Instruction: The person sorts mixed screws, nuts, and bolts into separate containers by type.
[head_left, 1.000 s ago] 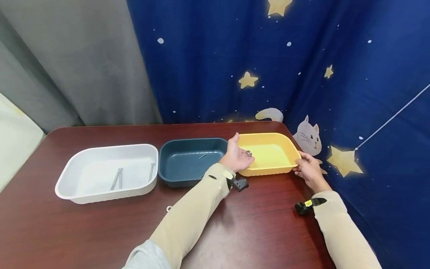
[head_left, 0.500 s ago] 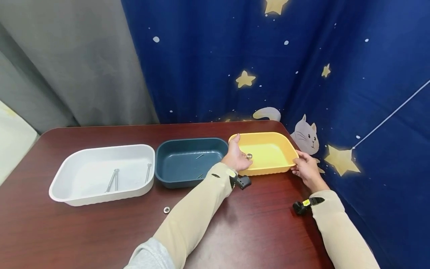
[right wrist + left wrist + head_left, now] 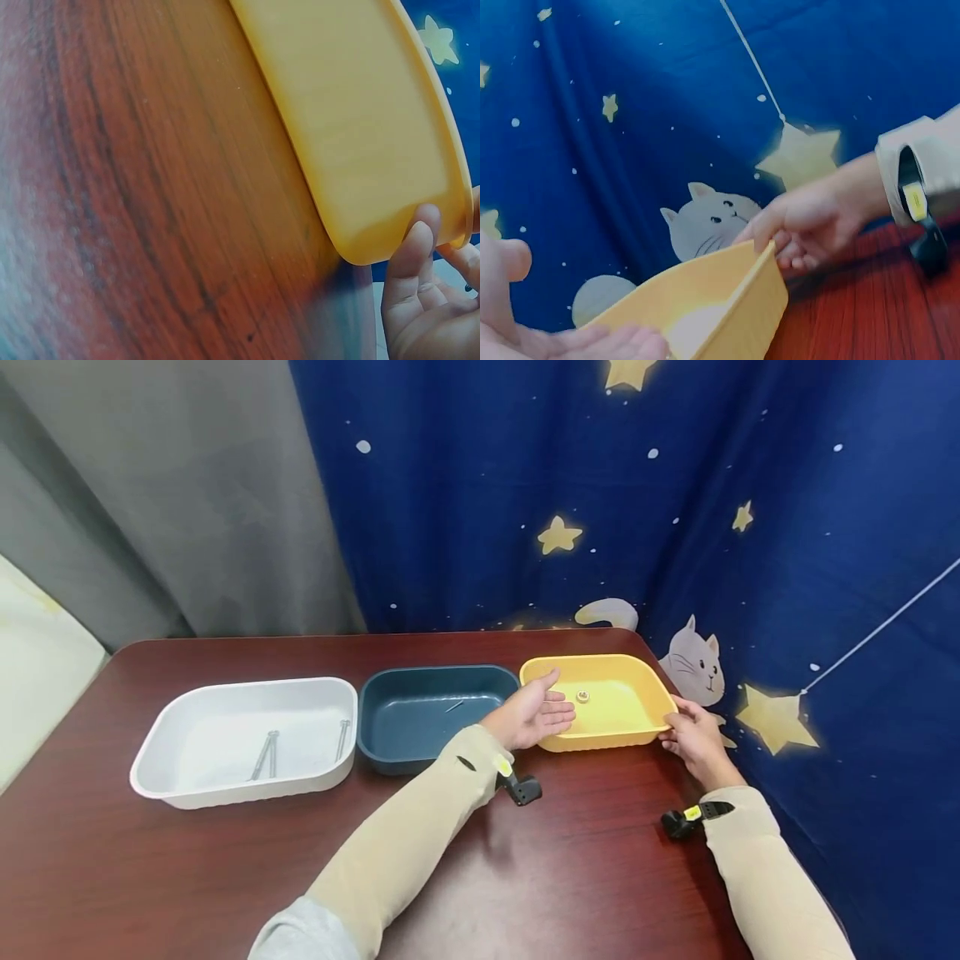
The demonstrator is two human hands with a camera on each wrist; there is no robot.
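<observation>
My left hand is over the near left rim of the yellow bin, fingers straight and palm turned up, holding nothing. Just beyond its fingertips, a small ring-shaped metal piece, perhaps a nut, is inside the bin. At the bin's right end, my right hand grips the rim; the right wrist view has its thumb against the outer wall. The left wrist view catches the open left palm beside the bin's edge.
Left of the yellow bin stands a dark blue bin with a thin metal pin in it. Farther left, a white bin holds several long bolts. All three stand on the reddish-brown table; curtains hang behind it.
The metal piece has left my left hand and is now in the yellow bin. That hand has opened out and shifted slightly left. A second ring-shaped piece on the table is now hidden.
</observation>
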